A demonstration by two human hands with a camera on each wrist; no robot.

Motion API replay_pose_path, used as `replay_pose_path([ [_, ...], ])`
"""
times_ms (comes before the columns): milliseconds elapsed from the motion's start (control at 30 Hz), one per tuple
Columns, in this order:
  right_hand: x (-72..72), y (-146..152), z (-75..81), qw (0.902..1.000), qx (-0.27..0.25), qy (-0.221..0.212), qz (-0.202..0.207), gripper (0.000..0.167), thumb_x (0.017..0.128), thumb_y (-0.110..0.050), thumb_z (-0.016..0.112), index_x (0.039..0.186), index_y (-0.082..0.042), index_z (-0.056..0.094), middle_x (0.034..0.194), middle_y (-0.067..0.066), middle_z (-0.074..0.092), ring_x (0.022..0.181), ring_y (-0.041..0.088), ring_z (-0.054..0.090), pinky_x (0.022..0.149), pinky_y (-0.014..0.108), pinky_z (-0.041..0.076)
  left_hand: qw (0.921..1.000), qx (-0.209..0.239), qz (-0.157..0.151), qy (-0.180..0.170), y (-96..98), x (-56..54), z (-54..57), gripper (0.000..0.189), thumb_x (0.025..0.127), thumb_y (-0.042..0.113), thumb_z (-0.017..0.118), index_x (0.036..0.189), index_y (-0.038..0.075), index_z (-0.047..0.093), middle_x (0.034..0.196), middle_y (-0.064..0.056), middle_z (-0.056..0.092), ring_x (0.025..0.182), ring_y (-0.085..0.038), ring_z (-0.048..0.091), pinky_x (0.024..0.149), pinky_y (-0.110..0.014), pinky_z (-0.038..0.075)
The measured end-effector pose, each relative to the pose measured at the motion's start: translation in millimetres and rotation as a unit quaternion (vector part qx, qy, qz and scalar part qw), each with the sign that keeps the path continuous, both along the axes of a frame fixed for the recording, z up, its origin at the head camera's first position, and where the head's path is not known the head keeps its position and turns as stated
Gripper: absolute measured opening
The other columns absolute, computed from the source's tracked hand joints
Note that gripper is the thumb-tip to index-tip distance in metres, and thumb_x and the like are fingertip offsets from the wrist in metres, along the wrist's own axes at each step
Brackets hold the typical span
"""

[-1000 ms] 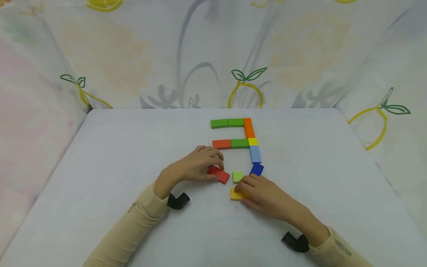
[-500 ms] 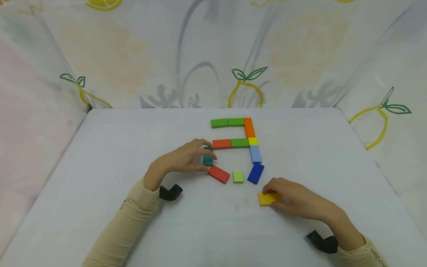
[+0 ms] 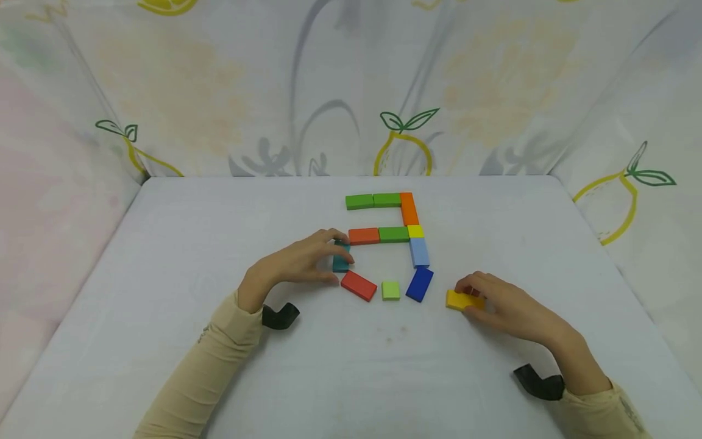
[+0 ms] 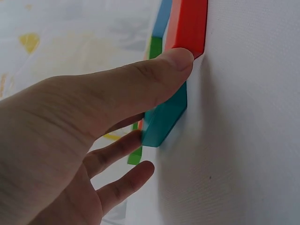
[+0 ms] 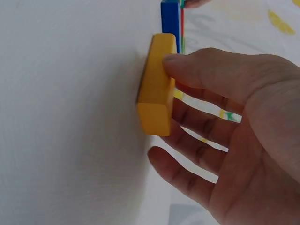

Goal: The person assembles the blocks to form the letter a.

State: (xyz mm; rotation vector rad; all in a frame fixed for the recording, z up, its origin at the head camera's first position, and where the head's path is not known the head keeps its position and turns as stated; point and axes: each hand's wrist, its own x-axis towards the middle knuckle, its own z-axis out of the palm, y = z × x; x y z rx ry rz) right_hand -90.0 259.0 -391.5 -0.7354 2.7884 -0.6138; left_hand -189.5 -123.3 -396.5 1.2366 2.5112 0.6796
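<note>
Twelve blocks are seen at the white counter (image 3: 384, 378): three green blocks (image 3: 393, 235) and one each of orange block (image 3: 409, 208), red-orange block (image 3: 364, 236), small yellow block (image 3: 415, 231), light-blue block (image 3: 419, 252), dark-blue block (image 3: 419, 285), lime block (image 3: 390, 291), red block (image 3: 359, 285), teal block (image 3: 340, 264) and amber block (image 3: 456, 299). Print on the two beige sleeves (image 3: 189, 372) is illegible. The amber block, a plain, smooth oblong, lies right of the dark-blue block, apart from it, pinched by the right hand (image 3: 512, 311). The left hand (image 3: 298, 259) spreads wide about the teal block; firm contact cannot be told.
</note>
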Motion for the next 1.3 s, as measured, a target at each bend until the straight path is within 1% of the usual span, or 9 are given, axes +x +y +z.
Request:
replay_pose_path([
  [133, -5.4, 3, -3.7, 0.9997, -0.006, 0.018, -0.012, 0.030, 0.085, -0.014, 0.069, 0.112, -0.018, 0.057, 0.103, -0.009, 0.061, 0.090, 0.007, 0.055, 0.079, 0.029, 0.050, 1.0000, 0.005, -0.002, -0.008, 1.3, 0.5, -1.3, 0.033, 0.080, 0.020, 0.076, 0.111, 0.019, 0.066, 0.134, -0.011, 0.046, 0.122, -0.025, 0.043, 0.102, -0.042, 0.041],
  [267, -9.1, 4, -6.1, 0.9995, -0.004, 0.028, -0.013, 0.029, 0.086, -0.016, 0.068, 0.113, -0.017, 0.056, 0.103, -0.009, 0.061, 0.091, 0.007, 0.055, 0.080, 0.030, 0.051, 0.9997, 0.019, -0.010, -0.005, 3.0, 1.7, -2.9, 0.033, 0.079, 0.017, 0.077, 0.110, 0.017, 0.067, 0.134, -0.012, 0.047, 0.125, -0.028, 0.040, 0.104, -0.044, 0.039],
  [400, -12.2, 0, -7.9, 0.9989, -0.003, 0.047, -0.006, 0.027, 0.088, -0.017, 0.066, 0.114, -0.016, 0.057, 0.107, -0.007, 0.060, 0.098, 0.011, 0.057, 0.084, 0.035, 0.051, 0.9996, 0.021, -0.017, 0.007, 4.5, 2.3, -5.4, 0.032, 0.078, 0.018, 0.078, 0.108, 0.019, 0.067, 0.133, -0.012, 0.047, 0.127, -0.028, 0.039, 0.104, -0.044, 0.038],
  [500, -13.5, -6, -7.3, 0.9979, -0.013, 0.063, 0.000, 0.028, 0.091, -0.020, 0.064, 0.118, -0.017, 0.057, 0.115, -0.006, 0.056, 0.106, 0.012, 0.055, 0.088, 0.038, 0.050, 0.9995, 0.016, -0.020, 0.020, 5.2, 2.5, -6.8, 0.029, 0.077, 0.021, 0.079, 0.105, 0.021, 0.068, 0.132, -0.011, 0.048, 0.126, -0.028, 0.039, 0.104, -0.043, 0.038],
  [667, -15.3, -22, -5.0, 0.9957, -0.035, 0.077, 0.039, 0.032, 0.091, -0.020, 0.063, 0.123, -0.020, 0.057, 0.128, -0.007, 0.052, 0.118, 0.011, 0.048, 0.096, 0.037, 0.047, 0.9993, 0.009, -0.021, 0.030, 6.4, 2.9, -8.2, 0.029, 0.076, 0.029, 0.080, 0.102, 0.023, 0.068, 0.133, -0.009, 0.048, 0.127, -0.026, 0.038, 0.106, -0.043, 0.037],
  [800, -19.1, -34, -5.3, 0.9933, -0.033, 0.081, 0.076, 0.036, 0.090, -0.017, 0.064, 0.125, -0.020, 0.057, 0.133, -0.007, 0.051, 0.124, 0.011, 0.045, 0.099, 0.036, 0.044, 0.9991, 0.007, -0.020, 0.038, 8.0, 2.9, -10.1, 0.029, 0.076, 0.032, 0.079, 0.102, 0.023, 0.068, 0.133, -0.008, 0.048, 0.127, -0.026, 0.039, 0.106, -0.042, 0.037],
  [967, -21.9, -45, -6.7, 0.9922, -0.017, 0.082, 0.092, 0.035, 0.089, -0.018, 0.066, 0.123, -0.018, 0.059, 0.132, -0.006, 0.051, 0.120, 0.011, 0.046, 0.095, 0.034, 0.048, 0.9981, 0.022, -0.018, 0.055, 12.0, 3.8, -12.1, 0.027, 0.076, 0.035, 0.079, 0.099, 0.025, 0.067, 0.135, -0.010, 0.047, 0.130, -0.027, 0.034, 0.104, -0.048, 0.036],
  [1100, -21.8, -51, -6.2, 0.9930, 0.004, 0.082, 0.085, 0.033, 0.088, -0.019, 0.067, 0.120, -0.017, 0.060, 0.125, -0.004, 0.052, 0.112, 0.010, 0.048, 0.090, 0.031, 0.050, 0.9969, 0.034, -0.017, 0.069, 15.6, 4.9, -13.3, 0.027, 0.075, 0.037, 0.079, 0.097, 0.026, 0.067, 0.138, -0.012, 0.043, 0.135, -0.027, 0.027, 0.102, -0.052, 0.034],
  [1300, -21.8, -56, -7.7, 0.9929, 0.031, 0.086, 0.076, 0.034, 0.086, -0.015, 0.068, 0.120, -0.016, 0.061, 0.120, 0.000, 0.052, 0.105, 0.011, 0.051, 0.085, 0.029, 0.052, 0.9968, 0.029, -0.012, 0.073, 17.2, 7.6, -14.8, 0.029, 0.074, 0.039, 0.079, 0.096, 0.026, 0.066, 0.139, -0.011, 0.041, 0.136, -0.026, 0.025, 0.104, -0.052, 0.030],
])
